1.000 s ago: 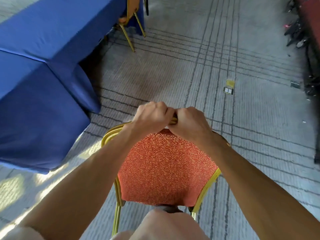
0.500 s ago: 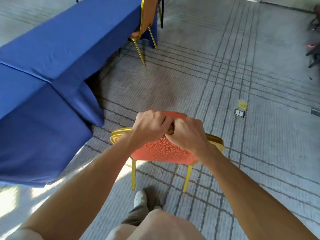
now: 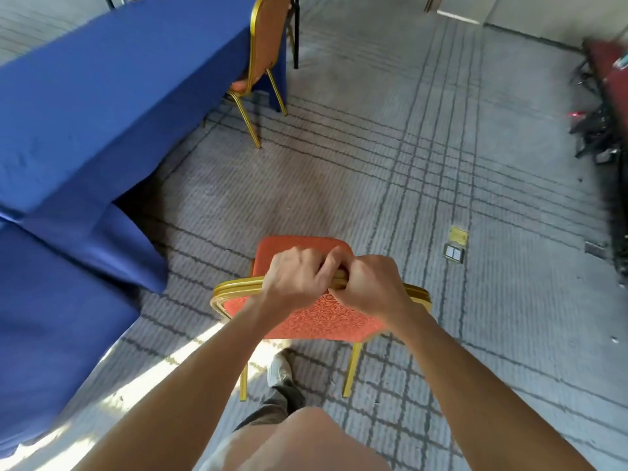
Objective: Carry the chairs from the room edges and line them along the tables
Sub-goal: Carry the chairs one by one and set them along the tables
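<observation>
An orange-upholstered chair (image 3: 316, 321) with a gold metal frame is right in front of me, its backrest toward me and its seat pointing away. My left hand (image 3: 295, 277) and my right hand (image 3: 370, 283) grip the top rail of the backrest side by side, knuckles up. Two gold rear legs show below the backrest; whether they touch the carpet I cannot tell. Tables under blue cloth (image 3: 85, 124) stretch along the left. A second matching chair (image 3: 263, 59) stands tucked against the far table end.
Grey carpet with dark grid lines covers the floor ahead. A brass floor socket (image 3: 455, 248) sits to the right of the chair. Dark equipment and cables (image 3: 601, 130) lie along the right edge. My shoe (image 3: 278, 368) is behind the chair.
The chair has tipped from backrest-flat-toward-me to upright, its seat now showing beyond my hands. The view has risen, bringing more of the far chair and floor into sight. Both hands keep their grip.
</observation>
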{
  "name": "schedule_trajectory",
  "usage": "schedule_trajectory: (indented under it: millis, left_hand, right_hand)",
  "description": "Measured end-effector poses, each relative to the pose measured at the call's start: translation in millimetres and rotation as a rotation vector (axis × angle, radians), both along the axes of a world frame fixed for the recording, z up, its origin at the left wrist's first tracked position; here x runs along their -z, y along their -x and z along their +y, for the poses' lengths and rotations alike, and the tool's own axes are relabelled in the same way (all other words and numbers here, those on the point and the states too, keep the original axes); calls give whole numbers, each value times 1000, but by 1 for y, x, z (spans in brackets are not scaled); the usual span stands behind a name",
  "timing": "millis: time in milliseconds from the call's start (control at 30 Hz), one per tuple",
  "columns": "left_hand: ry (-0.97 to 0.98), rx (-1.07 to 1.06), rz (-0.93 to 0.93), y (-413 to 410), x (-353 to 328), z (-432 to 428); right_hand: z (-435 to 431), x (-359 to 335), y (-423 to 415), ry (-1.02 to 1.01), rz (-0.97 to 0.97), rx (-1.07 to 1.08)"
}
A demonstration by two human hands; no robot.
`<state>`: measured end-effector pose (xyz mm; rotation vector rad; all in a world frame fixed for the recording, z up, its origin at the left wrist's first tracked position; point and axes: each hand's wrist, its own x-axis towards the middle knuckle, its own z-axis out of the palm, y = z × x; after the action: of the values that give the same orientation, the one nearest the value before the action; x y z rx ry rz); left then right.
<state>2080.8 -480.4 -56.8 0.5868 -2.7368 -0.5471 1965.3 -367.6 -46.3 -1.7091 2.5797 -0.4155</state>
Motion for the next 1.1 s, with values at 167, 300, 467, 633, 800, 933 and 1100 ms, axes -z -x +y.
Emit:
schedule_trajectory:
  millis: [167, 300, 467, 633, 800, 933, 1100]
  left_hand:
    - [-5, -24, 12, 67, -17, -80]
    - [105, 24, -31, 115, -27, -129]
    - [9, -61, -66, 167, -34, -180]
    - [67, -50, -114, 222, -35, -234]
    - [165, -92, -172, 289, -33, -299]
    - [60, -212, -180, 338, -44, -355]
    - [65, -322, -139, 354, -73, -417]
  right_hand:
    - [-77, -16, 52, 133, 56, 154]
    - [-128, -22, 100, 27, -22, 190]
    - [-175, -28, 150, 19, -45, 171]
    - [-233, -34, 205, 5, -98, 151]
    - [-302, -36, 268, -77, -190, 146]
    - [-366, -41, 321, -70, -232, 90]
    - [-439, -61, 352, 23, -157, -58]
